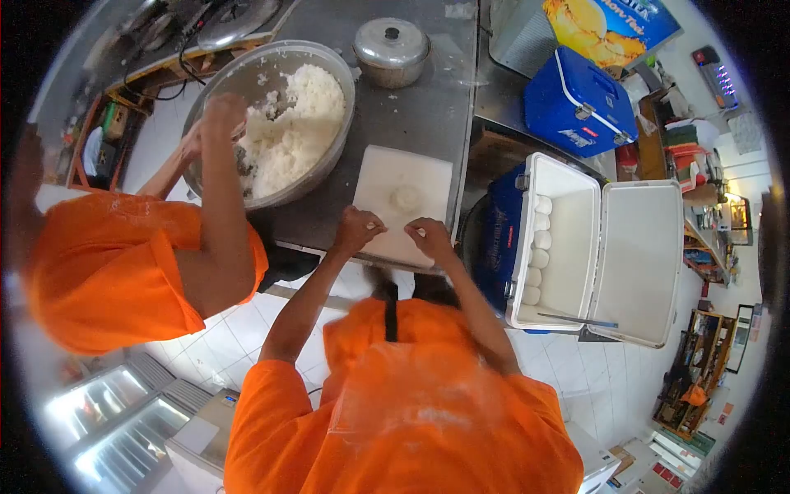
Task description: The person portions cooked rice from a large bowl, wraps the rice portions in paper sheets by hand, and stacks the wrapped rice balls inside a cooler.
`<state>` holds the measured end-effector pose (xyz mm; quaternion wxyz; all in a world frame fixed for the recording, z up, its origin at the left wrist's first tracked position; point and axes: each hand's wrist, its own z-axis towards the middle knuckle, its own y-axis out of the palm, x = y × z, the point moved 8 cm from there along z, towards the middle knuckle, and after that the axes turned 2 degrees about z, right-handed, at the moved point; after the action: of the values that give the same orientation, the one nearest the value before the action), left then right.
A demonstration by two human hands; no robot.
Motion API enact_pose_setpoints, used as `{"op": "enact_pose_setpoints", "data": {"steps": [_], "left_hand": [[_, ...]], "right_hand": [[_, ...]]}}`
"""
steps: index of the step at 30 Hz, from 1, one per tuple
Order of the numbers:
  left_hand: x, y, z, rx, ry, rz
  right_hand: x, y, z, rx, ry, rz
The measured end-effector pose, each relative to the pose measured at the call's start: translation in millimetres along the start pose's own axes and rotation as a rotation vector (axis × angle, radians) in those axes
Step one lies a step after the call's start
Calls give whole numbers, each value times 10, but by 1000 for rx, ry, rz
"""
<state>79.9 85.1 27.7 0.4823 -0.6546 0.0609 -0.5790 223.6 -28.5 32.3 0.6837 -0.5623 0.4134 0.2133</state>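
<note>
A white board or sheet (380, 177) lies on the metal table before me. Near its middle is a small, pale, roundish patch (405, 198), possibly rice or a flattened lump; its kind is not plain. My left hand (359, 230) is over the near left part of the sheet, thumb and fingers pinched together. Facing it, my right hand (429, 237) makes a similar pinch at the near right. Whatever is between the fingertips of either hand is too thin or small to make out. Both hands are just on the near side of the pale patch.
A co-worker's hands (216, 123) work over a large metal basin (350, 90) of white rice (304, 123) at left. A lidded pot (392, 51) stands behind. At right, an open cooler (568, 239) holds several wrapped white bundles (540, 241); a closed blue cooler (580, 100) sits beyond.
</note>
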Motion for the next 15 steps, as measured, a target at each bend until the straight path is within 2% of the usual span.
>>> {"op": "enact_pose_setpoints", "data": {"steps": [4,6,9,13,15], "left_hand": [[5,-8,18,-42,-25,-67],[153,-68,17,-77,-29,103],[271,-81,1,-93,-49,47],[-117,53,-119,-85,-27,201],[-297,-162,-177,68,-99,129]], "right_hand": [[-42,-1,39,37,-30,12],[-83,-28,60,69,-32,-72],[-194,-53,77,39,-102,3],[-164,-219,-62,136,-205,-142],[188,-243,-147,119,-162,-187]]}}
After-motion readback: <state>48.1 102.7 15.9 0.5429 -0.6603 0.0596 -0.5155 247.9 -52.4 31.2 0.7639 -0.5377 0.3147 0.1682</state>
